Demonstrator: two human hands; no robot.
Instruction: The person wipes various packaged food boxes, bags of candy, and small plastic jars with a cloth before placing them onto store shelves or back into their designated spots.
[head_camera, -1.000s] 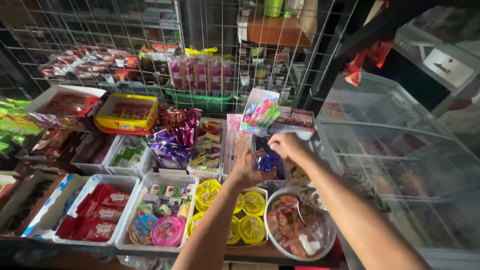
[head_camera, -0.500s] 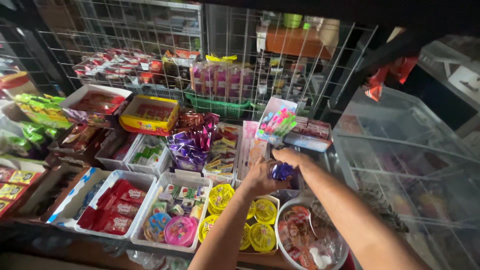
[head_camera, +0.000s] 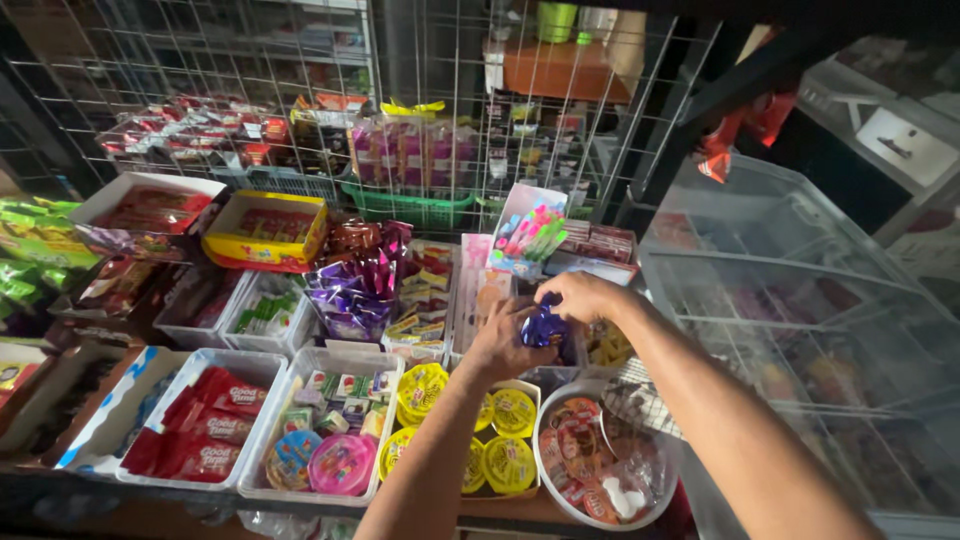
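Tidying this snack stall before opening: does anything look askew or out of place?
Mostly orderly. One oddity: the pink-and-green packet box leans tilted against the wire grid. Both hands hold a shiny purple packet above the trays.

Left hand (head_camera: 497, 345) and right hand (head_camera: 580, 296) meet, fingers curled.

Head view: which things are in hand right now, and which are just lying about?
In hand: purple packet, held between left hand and right hand.

Lying about: yellow round tins, red packets, round bowl, yellow box, green basket.
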